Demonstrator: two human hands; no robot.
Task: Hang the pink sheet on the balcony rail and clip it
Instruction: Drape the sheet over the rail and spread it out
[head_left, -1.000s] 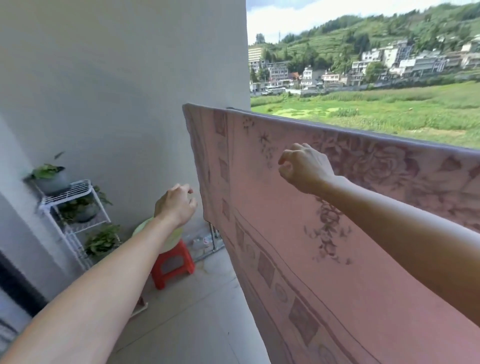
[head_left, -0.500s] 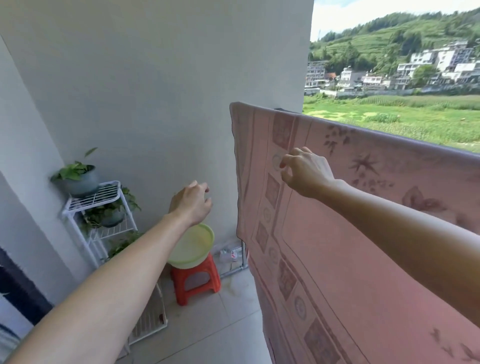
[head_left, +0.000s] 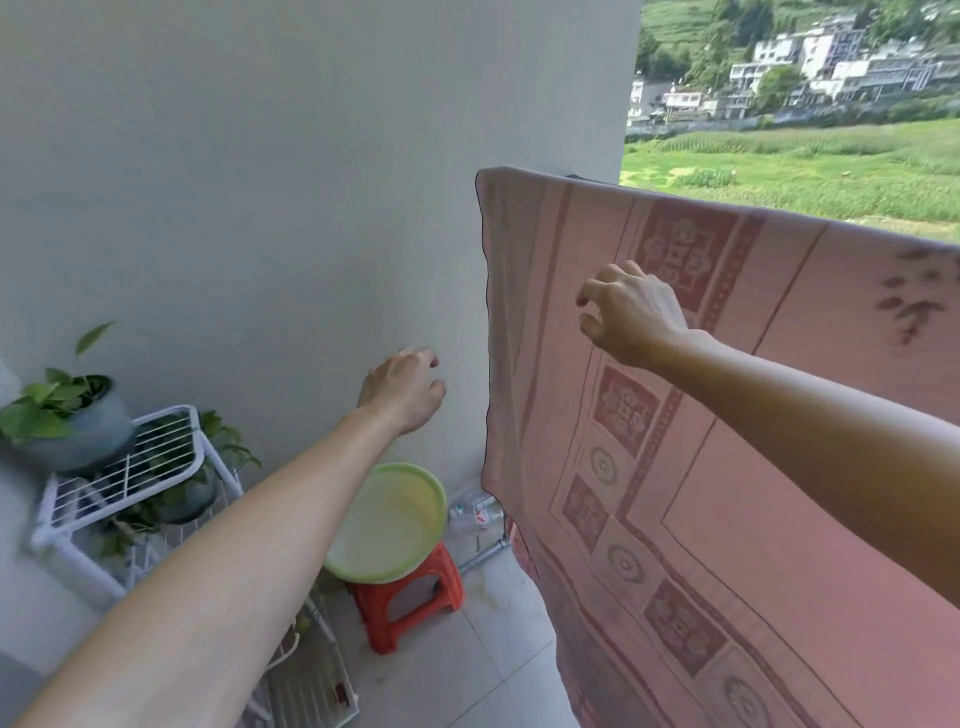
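Note:
The pink patterned sheet (head_left: 727, 467) hangs draped over the balcony rail, its left edge dropping straight down near the grey wall. Only a short dark stub of the rail (head_left: 584, 178) shows at the sheet's top left corner. My right hand (head_left: 631, 314) is in front of the sheet's upper left part, fingers loosely spread and holding nothing. My left hand (head_left: 402, 389) is stretched out to the left of the sheet's edge, in front of the wall, fingers relaxed and empty. No clip is visible.
A grey wall (head_left: 311, 182) closes the balcony's left end. Below it stand a red stool (head_left: 410, 597) bearing a green basin (head_left: 387, 525) and a white wire rack (head_left: 130, 483) with potted plants (head_left: 62, 410). Fields and houses lie beyond the rail.
The view has swung left toward the sheet's left edge. My right hand has uncurled from a loose fist to spread fingers. My left hand has reached out closer to the sheet's edge.

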